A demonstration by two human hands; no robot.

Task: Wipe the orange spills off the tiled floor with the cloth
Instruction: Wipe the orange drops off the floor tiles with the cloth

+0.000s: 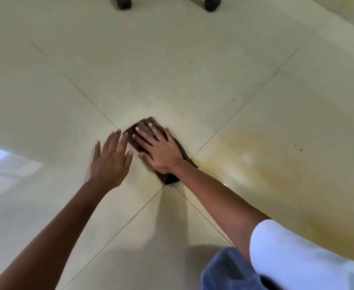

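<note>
The left hand (111,159) is wide, fingers spread, just left of the cloth (144,125). The right hand (160,150) presses flat with straight fingers on this dark cloth, near the joint where four tiles of the floor (172,70) meet. The orange spills (243,145) lie to its right.

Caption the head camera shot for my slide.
Right hand presses brown cloth on tiled floor beside orange smear; left hand alongside.

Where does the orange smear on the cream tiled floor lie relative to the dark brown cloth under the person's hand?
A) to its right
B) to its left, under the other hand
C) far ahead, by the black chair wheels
A: the orange smear spreads to the right of the dark brown cloth, which the right hand presses flat.
</note>
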